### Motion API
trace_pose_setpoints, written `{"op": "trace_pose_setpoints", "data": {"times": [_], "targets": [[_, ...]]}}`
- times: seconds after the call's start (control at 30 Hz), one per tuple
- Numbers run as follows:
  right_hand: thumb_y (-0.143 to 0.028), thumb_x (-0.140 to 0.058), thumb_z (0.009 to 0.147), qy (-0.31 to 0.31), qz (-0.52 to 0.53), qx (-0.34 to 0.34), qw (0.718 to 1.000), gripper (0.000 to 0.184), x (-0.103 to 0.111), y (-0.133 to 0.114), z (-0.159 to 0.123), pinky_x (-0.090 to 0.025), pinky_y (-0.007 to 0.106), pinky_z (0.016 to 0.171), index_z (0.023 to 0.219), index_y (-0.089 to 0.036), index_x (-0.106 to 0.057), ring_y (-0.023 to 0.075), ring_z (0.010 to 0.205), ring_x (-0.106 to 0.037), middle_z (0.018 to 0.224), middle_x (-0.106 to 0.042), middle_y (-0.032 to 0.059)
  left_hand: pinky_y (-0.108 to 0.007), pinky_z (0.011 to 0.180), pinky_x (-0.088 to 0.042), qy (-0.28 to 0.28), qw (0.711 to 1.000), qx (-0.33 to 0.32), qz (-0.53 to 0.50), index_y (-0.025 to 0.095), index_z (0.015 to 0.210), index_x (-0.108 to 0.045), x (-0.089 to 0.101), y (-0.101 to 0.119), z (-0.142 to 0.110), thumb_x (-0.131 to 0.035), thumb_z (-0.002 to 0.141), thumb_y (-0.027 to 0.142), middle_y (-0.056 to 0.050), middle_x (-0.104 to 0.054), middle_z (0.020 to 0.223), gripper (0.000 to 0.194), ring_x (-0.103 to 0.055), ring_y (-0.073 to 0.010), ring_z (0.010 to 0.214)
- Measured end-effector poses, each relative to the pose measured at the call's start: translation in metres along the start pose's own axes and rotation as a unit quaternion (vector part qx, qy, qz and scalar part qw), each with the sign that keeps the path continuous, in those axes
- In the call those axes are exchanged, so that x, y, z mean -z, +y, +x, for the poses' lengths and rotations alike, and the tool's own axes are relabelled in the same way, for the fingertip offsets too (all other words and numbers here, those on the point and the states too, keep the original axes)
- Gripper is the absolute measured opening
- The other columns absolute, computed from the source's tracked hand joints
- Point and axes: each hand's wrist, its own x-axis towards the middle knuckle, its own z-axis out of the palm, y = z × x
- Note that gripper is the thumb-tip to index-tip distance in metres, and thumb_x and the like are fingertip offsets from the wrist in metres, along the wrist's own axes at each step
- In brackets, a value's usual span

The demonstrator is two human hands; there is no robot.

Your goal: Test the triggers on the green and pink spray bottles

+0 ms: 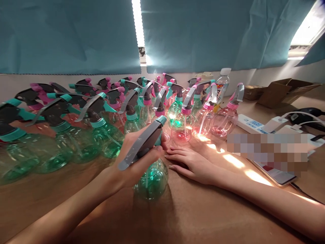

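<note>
There it was, the spray bottle [153,181], clear green and round-bellied, gripped at the neck by the left hand [142,159], its collar hidden behind the fingers! Up top sat the sprayer head [142,145], dark-bodied under a long grey cover, teal nozzle [161,120] aimed forward and slightly right, rounded tail sloping back. The belly stood roughly upright, low at the table [119,217], glinting green.
</note>
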Motion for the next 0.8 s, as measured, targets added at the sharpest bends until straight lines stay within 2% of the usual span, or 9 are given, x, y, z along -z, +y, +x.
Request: {"op": "trace_pose_setpoints", "data": {"times": [0.1,0.23,0.33,0.4,0.47,0.57,0.63,0.7,0.8], "targets": [[-0.031,-0.052,0.098,0.001,-0.004,0.004,1.0,0.034,0.0,0.0,0.0,-0.044,0.045,0.108,0.13,-0.021,-0.06,0.0236,0.127,-0.054,0.134,-0.062,0.0105,-0.03,0.058,-0.045,-0.025,0.999,0.015,-0.03,0.024,0.083,-0.059,0.0,-0.001,0.0,-0.054,0.082,0.023,0.0,-0.062,0.07,0.005,-0.062,-0.0196,0.067],[-0.032,-0.051,0.099,0.005,-0.016,0.012,1.0,0.032,0.0,0.0,0.001,-0.043,0.044,0.109,0.127,-0.02,-0.061,0.0239,0.127,-0.053,0.133,-0.062,0.0101,-0.029,0.055,-0.045,-0.024,0.998,0.031,-0.048,0.025,0.091,-0.06,-0.003,-0.003,0.0,-0.056,0.084,0.024,0.001,-0.061,0.069,0.009,-0.06,-0.0181,0.063],[-0.031,-0.051,0.099,-0.003,-0.024,0.012,1.0,0.032,0.0,0.001,0.001,-0.042,0.044,0.11,0.127,-0.019,-0.061,0.0238,0.127,-0.053,0.132,-0.062,0.0109,-0.03,0.068,-0.052,-0.007,0.998,0.02,-0.06,0.027,0.107,-0.062,-0.009,-0.003,0.001,-0.058,0.084,0.023,0.0,-0.067,0.082,0.024,-0.065,-0.0187,0.073],[-0.03,-0.05,0.099,-0.006,-0.023,0.016,1.0,0.033,0.0,0.001,0.002,-0.042,0.043,0.109,0.128,-0.019,-0.06,0.0231,0.126,-0.053,0.132,-0.062,0.0107,-0.031,0.078,-0.054,0.016,0.998,0.008,-0.063,0.027,0.111,-0.063,-0.012,-0.003,0.003,-0.061,0.081,0.024,-0.002,-0.07,0.094,0.029,-0.067,-0.0196,0.082],[-0.031,-0.049,0.099,-0.005,-0.023,0.021,0.999,0.032,0.0,0.001,0.003,-0.043,0.042,0.109,0.127,-0.019,-0.061,0.0227,0.126,-0.053,0.131,-0.062,0.0103,-0.033,0.079,-0.055,0.023,0.998,0.008,-0.062,0.026,0.112,-0.064,-0.015,-0.004,0.004,-0.065,0.078,0.027,-0.002,-0.07,0.09,0.033,-0.067,-0.0193,0.076],[-0.032,-0.048,0.1,-0.003,-0.031,0.025,0.999,0.031,0.0,0.0,0.002,-0.044,0.042,0.107,0.124,-0.019,-0.062,0.0229,0.123,-0.055,0.129,-0.063,0.0108,-0.033,0.069,-0.056,0.017,0.998,0.023,-0.053,0.023,0.116,-0.062,-0.015,-0.006,0.002,-0.071,0.073,0.031,-0.004,-0.071,0.089,0.045,-0.064,-0.0181,0.065],[-0.032,-0.047,0.1,0.003,-0.04,0.023,0.999,0.031,0.0,-0.001,0.002,-0.046,0.042,0.105,0.122,-0.017,-0.063,0.0234,0.12,-0.058,0.127,-0.064,0.0119,-0.034,0.072,-0.057,0.015,0.999,0.031,-0.032,0.024,0.118,-0.061,-0.014,-0.008,-0.001,-0.074,0.069,0.032,-0.008,-0.069,0.109,0.051,-0.067,-0.0223,0.08],[-0.032,-0.046,0.1,0.006,-0.051,0.027,0.998,0.03,-0.001,-0.001,0.001,-0.047,0.042,0.104,0.12,-0.016,-0.064,0.0238,0.119,-0.058,0.126,-0.065,0.0126,-0.039,0.085,-0.055,0.015,0.999,0.044,-0.003,0.024,0.118,-0.059,-0.014,-0.009,-0.006,-0.076,0.067,0.034,-0.01,-0.064,0.125,0.054,-0.065,-0.0287,0.102],[-0.03,-0.045,0.101,0.004,-0.064,0.038,0.997,0.03,-0.001,-0.003,0.001,-0.047,0.043,0.104,0.118,-0.017,-0.065,0.0246,0.121,-0.058,0.128,-0.064,0.0129,-0.043,0.096,-0.05,0.012,0.998,0.056,0.034,0.025,0.122,-0.055,-0.015,-0.008,-0.015,-0.075,0.069,0.04,-0.01,-0.059,0.134,0.059,-0.059,-0.0321,0.117]]}}
